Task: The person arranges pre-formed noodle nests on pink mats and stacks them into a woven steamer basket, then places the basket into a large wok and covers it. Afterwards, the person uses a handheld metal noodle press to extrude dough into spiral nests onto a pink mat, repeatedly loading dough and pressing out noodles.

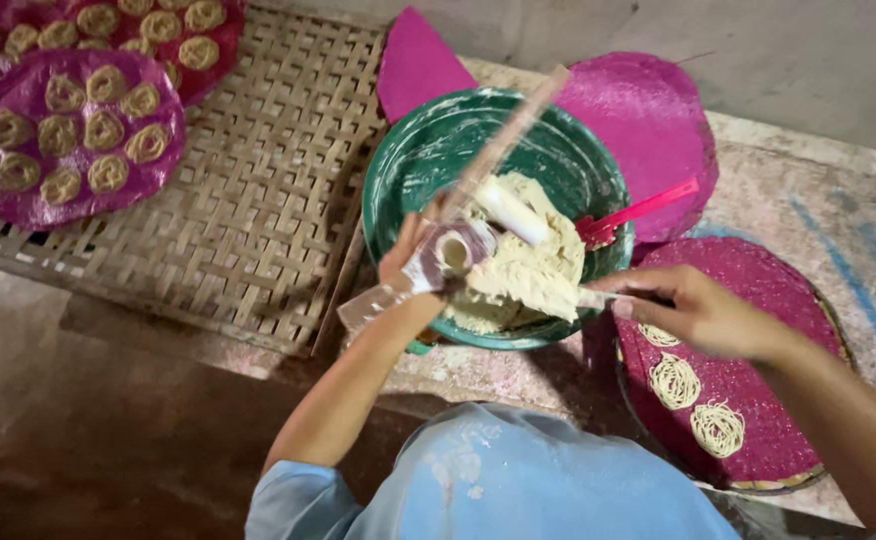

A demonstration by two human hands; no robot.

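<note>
My left hand [407, 262] grips a metal noodle press [453, 251], its open tube partly filled with pale dough. The press's long wooden handle [514, 125] slants up over a green bowl [408, 165]. A mound of pale dough [533, 265] lies in the bowl. My right hand [696, 310] reaches toward the bowl's right rim, its fingers closed around a small utensil [596, 297] that touches the dough. A pink spoon [633, 214] rests on the bowl's rim. Below my right hand sits a round magenta mat [788, 300] with three noodle coils [675, 379].
A woven bamboo tray [268, 190] lies left of the bowl. Magenta mats [78, 140] with several noodle coils rest on its far left. Two bare magenta mats [648, 110] lie behind the bowl on a stone ledge [838, 200]. A dark floor [88, 440] is lower left.
</note>
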